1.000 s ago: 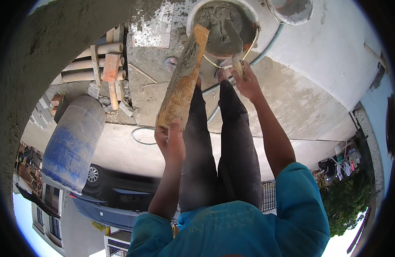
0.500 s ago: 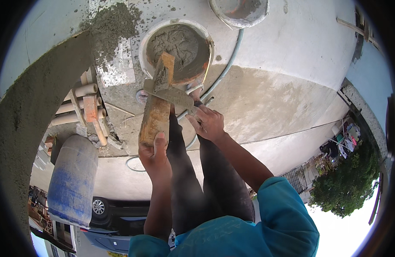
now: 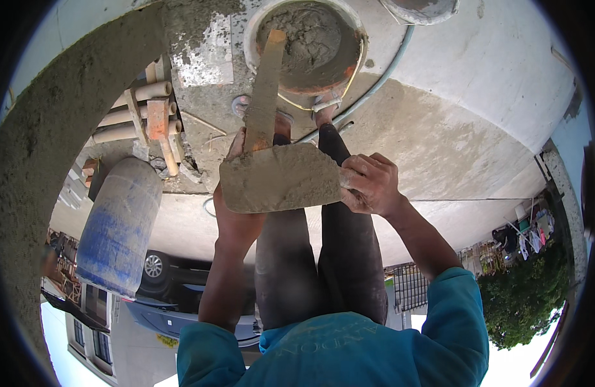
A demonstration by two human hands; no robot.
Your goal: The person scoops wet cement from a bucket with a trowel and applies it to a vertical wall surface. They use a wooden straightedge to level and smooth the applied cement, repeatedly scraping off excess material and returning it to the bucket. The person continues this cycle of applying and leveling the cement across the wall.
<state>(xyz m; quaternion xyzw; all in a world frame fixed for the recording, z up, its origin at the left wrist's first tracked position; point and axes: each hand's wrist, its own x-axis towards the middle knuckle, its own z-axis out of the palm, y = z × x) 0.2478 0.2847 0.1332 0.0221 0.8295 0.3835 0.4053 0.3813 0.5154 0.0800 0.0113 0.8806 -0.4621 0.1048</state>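
Observation:
My left hand (image 3: 236,220) grips the near end of a long wooden board (image 3: 264,97), its fingers partly hidden behind a mortar-coated trowel blade (image 3: 278,177). The board is smeared with grey mortar and points away from me over a white bucket (image 3: 250,48) of wet mortar (image 3: 310,45). My right hand (image 3: 372,184) is closed on the trowel's handle, mostly covered by the fingers, holding the broad blade crosswise over the board's near end. Below the bucket, my feet (image 3: 324,109) stand on the stained concrete.
A green hose (image 3: 381,80) curves past the bucket, and a second bucket (image 3: 421,11) sits at the top right. Pipes and wood pieces (image 3: 136,116) lie at the left, near a dusty blue drum (image 3: 117,226) and a dark car (image 3: 178,277). A plastered edge (image 3: 23,193) runs along the far left.
The trowel has moved from over the bucket, across the board's middle, down to its near end beside my left hand. My right hand has come lower, and the view has shifted.

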